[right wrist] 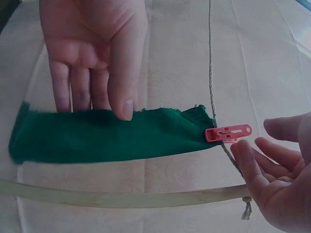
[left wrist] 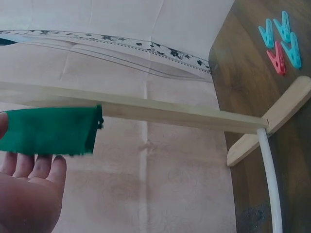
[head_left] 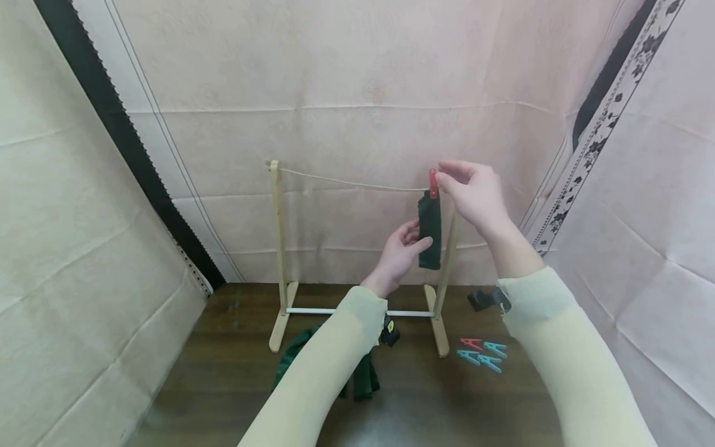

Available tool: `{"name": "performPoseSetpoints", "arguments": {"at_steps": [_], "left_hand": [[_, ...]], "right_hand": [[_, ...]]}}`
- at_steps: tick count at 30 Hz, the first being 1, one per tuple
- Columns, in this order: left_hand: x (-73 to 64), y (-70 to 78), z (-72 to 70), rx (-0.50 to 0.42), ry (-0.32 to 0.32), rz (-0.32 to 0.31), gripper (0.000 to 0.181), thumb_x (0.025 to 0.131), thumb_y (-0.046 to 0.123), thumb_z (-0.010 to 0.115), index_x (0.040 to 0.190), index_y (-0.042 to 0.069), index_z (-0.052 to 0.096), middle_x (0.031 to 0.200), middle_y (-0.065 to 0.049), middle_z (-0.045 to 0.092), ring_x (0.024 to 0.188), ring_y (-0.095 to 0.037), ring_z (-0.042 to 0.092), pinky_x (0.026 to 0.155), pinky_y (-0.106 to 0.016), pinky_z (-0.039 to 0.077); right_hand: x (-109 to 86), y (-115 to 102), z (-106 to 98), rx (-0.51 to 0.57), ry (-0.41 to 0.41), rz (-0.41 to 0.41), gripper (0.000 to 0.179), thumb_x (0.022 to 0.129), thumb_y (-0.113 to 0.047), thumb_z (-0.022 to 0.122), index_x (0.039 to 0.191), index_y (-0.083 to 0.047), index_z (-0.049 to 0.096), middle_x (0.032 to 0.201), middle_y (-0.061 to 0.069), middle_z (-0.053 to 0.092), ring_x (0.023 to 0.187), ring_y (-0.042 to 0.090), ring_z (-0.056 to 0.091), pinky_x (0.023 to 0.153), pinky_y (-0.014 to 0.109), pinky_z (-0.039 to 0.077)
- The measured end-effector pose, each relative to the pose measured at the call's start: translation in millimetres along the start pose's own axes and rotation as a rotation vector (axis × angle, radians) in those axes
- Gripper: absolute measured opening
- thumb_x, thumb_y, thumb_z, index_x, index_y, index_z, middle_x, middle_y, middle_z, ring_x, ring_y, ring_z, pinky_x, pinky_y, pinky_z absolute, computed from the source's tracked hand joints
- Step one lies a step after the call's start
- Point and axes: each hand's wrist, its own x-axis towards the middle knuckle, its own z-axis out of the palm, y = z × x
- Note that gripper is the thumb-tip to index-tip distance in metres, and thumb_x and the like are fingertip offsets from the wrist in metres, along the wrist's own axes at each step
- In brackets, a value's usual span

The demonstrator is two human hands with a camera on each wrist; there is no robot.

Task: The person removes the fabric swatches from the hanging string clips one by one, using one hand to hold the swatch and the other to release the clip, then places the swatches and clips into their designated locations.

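Observation:
A strip of green cloth (right wrist: 107,138) hangs from the string (head_left: 357,184) near the rack's right post, its top end clipped by a red clothespin (right wrist: 228,132). My left hand (head_left: 398,256) holds the strip at its edge, thumb over the front and fingers behind it; the left wrist view shows the strip's lower end (left wrist: 53,130) beyond the fingers. Beside the clothespin is my right hand (head_left: 473,192), thumb and fingers spread apart, one fingertip right at the pin's end in the right wrist view (right wrist: 277,170).
The wooden rack (head_left: 277,236) stands on the brown table (head_left: 223,372), a white bar (head_left: 410,313) joining its feet. More green cloth (head_left: 365,377) lies under my left forearm. Several blue clothespins (head_left: 490,363) and a red one (head_left: 471,343) lie right of the rack.

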Motion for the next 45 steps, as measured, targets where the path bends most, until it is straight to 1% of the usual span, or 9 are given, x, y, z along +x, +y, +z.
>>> {"name": "performPoseSetpoints", "arguments": {"at_steps": [5,11,17,21,26,32,36,41,45], "left_hand": [[1.2,0.4,3.1,0.005,-0.005,-0.005,0.057,0.103,0.023,0.074,0.156,0.013,0.054,0.138,-0.003,0.067,0.128,-0.020,0.061,0.117,-0.050,0.043],[5.1,3.0,7.6,-0.025,-0.009,0.006,0.049,0.104,0.021,0.073,0.150,0.011,0.059,0.138,-0.003,0.067,0.126,-0.021,0.063,0.109,-0.052,0.048],[2.8,1.9,6.2,-0.054,0.032,0.020,0.037,0.106,0.023,0.071,0.140,0.009,0.067,0.123,-0.004,0.072,0.113,-0.017,0.066,0.103,-0.044,0.051],[-0.2,2.2,2.5,-0.049,0.044,0.012,0.031,0.104,0.024,0.074,0.132,0.010,0.072,0.118,-0.002,0.073,0.110,-0.018,0.067,0.105,-0.047,0.051],[-2.5,2.4,-1.7,-0.033,0.060,-0.011,0.028,0.102,0.026,0.076,0.127,0.013,0.076,0.115,-0.001,0.074,0.110,-0.019,0.066,0.105,-0.052,0.049],[-2.6,3.0,-5.0,-0.056,0.076,-0.026,0.031,0.104,0.029,0.075,0.126,0.009,0.077,0.114,-0.004,0.075,0.106,-0.018,0.068,0.102,-0.046,0.052],[-2.9,2.9,-6.9,-0.051,0.078,-0.029,0.029,0.104,0.029,0.074,0.126,0.009,0.077,0.114,-0.003,0.076,0.105,-0.018,0.069,0.097,-0.044,0.054],[-5.1,1.9,-7.3,-0.024,0.067,-0.013,0.026,0.103,0.027,0.076,0.122,0.011,0.079,0.113,-0.002,0.076,0.107,-0.019,0.068,0.102,-0.047,0.052],[-8.4,1.4,-7.6,-0.003,0.063,-0.018,0.025,0.102,0.028,0.077,0.121,0.012,0.080,0.113,-0.001,0.076,0.108,-0.019,0.068,0.106,-0.050,0.051]], "right_hand": [[2.1,-5.2,-1.9,-0.031,-0.032,0.007,0.051,0.109,-0.037,0.063,0.153,-0.010,0.060,0.154,0.010,0.060,0.143,0.030,0.055,0.118,0.057,0.041],[6.4,-9.3,-0.1,-0.061,-0.084,0.004,0.052,0.109,-0.033,0.063,0.154,-0.007,0.057,0.141,0.012,0.069,0.130,0.032,0.066,0.116,0.056,0.044],[6.2,-10.4,-0.5,-0.092,-0.111,0.018,0.052,0.110,-0.032,0.061,0.156,-0.008,0.055,0.141,0.011,0.069,0.130,0.031,0.066,0.115,0.057,0.044],[6.7,-9.5,-2.2,-0.107,-0.121,0.023,0.053,0.111,-0.033,0.060,0.158,-0.010,0.053,0.144,0.011,0.067,0.131,0.031,0.065,0.116,0.059,0.042],[9.7,-11.3,-2.3,-0.127,-0.123,0.010,0.052,0.112,-0.030,0.057,0.159,-0.008,0.051,0.148,0.013,0.064,0.130,0.033,0.065,0.116,0.058,0.043],[13.3,-17.1,0.2,-0.194,-0.165,0.002,0.050,0.113,-0.022,0.056,0.158,-0.004,0.050,0.147,0.016,0.064,0.131,0.035,0.064,0.112,0.057,0.047],[15.1,-21.1,2.0,-0.247,-0.197,-0.002,0.050,0.112,-0.019,0.057,0.159,-0.004,0.049,0.145,0.017,0.064,0.133,0.036,0.061,0.111,0.057,0.048],[14.6,-23.6,0.4,-0.270,-0.215,-0.005,0.053,0.112,-0.022,0.058,0.161,-0.005,0.046,0.144,0.017,0.065,0.139,0.036,0.057,0.115,0.059,0.043],[12.7,-21.4,-2.7,-0.275,-0.215,-0.020,0.050,0.111,-0.026,0.060,0.156,-0.006,0.053,0.136,0.016,0.071,0.139,0.035,0.057,0.112,0.059,0.044]]}}
